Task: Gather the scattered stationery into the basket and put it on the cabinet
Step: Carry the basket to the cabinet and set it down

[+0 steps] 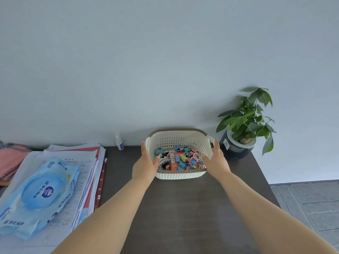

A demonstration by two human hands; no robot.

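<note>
The far end of the desk (183, 208) meets the wall just behind the basket (180, 176), and the paper stack (88, 162) left of the basket runs off the frame's left and bottom edges, so its full extent is hidden. A blue wet-wipe pack (38, 193) lies on that stack; its print is too blurred to read. A pink cloth (11, 162) further left of the basket is cut off by the frame.

The white perforated basket sits on the dark desk near its back edge, holding a jumble of coloured binder clips (180, 159) and an orange box (173, 160); single items are hard to separate. A small white bottle (119, 143) stands against the wall left of the basket, and a potted plant (244, 125) stands just right of it, near the desk's right edge. The desk in front of the basket is bare.

Both forearms reach forward. The left hand (146, 162) presses flat against the basket's left wall, thumb over the rim, fingers (145, 148) extended. The right hand (217, 158) mirrors it on the right wall, fingers (217, 146) straight beside the handle, clasping the basket between the two palms.
</note>
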